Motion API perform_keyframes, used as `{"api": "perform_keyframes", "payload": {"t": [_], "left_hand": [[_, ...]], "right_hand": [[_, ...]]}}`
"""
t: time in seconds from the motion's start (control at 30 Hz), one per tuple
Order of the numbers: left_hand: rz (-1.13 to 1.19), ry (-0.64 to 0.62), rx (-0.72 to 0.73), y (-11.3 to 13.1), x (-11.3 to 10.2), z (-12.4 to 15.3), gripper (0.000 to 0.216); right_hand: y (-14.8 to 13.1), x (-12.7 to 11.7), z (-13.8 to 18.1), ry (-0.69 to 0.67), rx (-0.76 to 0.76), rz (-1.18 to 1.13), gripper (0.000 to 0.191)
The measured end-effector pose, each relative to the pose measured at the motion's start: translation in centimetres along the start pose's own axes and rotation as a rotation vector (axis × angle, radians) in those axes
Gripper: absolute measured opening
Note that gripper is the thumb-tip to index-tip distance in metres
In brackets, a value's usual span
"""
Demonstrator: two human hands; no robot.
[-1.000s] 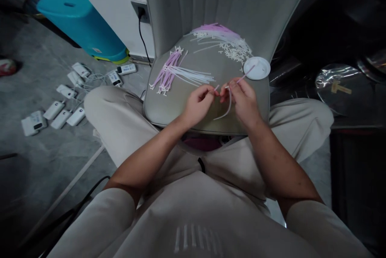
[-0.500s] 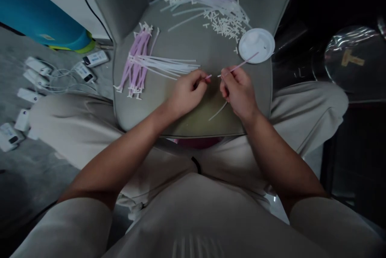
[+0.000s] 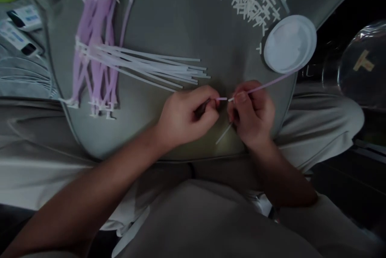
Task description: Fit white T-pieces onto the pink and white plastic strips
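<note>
head view: left fingers [image 3: 208, 107], right fingers [image 3: 244, 95] pinched on pink plastic strip [image 3: 269, 85]

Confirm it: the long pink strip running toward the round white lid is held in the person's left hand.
Wrong hand. The head view shows the long pink strip held in the right hand, not the left hand; it does run toward the round white lid.

Matt plastic strips [image 3: 141, 63]; smooth plastic dish [image 3: 290, 44]; matt cloth seat cushion [image 3: 181, 21]
</note>
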State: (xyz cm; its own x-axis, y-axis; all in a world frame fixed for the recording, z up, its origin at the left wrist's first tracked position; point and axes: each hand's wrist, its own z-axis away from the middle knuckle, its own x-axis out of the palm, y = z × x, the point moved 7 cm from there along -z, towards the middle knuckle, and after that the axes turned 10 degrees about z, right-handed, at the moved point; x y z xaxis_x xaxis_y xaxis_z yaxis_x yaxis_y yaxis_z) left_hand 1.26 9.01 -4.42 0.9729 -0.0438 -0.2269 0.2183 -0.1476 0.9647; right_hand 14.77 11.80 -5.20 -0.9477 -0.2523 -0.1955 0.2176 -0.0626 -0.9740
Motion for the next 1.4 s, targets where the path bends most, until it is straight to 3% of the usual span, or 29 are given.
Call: {"api": "perform_keyframes", "payload": {"t": [0.2,0.47,0.63,0.87,1.2,1.4], "left_hand": [[-0.059,-0.040,0.050,0.7,0.2,0.0,0.014],[-0.092,-0.099,-0.003,0.5,0.5,-0.2,0.017],[-0.108,-0.057,0.030,0.6,0.3,-0.1,0.016],[-0.105,-0.064,0.044,0.8,0.3,-0.1,0.016],[-0.117,-0.077,0.048,0.8,0.3,-0.1,0.015],[-0.124,-0.071,0.017,0.5,0.3,0.0,0.018]], "right_hand": [[-0.2,-0.2,0.6,0.044,-0.064,-0.030,0.020],[-0.2,-0.4,0.9,0.052,-0.074,0.024,0.017],[-0.4,-0.4,0.7,0.054,-0.107,-0.037,0.014],[-0.2,-0.5,0.9,0.078,-0.070,0.063,0.017],[1.0,-0.2,0.9,0.033,0.064,0.021,0.026],[0.4,-0.3,0.8,0.047,-0.010,0.055,0.017]]}}
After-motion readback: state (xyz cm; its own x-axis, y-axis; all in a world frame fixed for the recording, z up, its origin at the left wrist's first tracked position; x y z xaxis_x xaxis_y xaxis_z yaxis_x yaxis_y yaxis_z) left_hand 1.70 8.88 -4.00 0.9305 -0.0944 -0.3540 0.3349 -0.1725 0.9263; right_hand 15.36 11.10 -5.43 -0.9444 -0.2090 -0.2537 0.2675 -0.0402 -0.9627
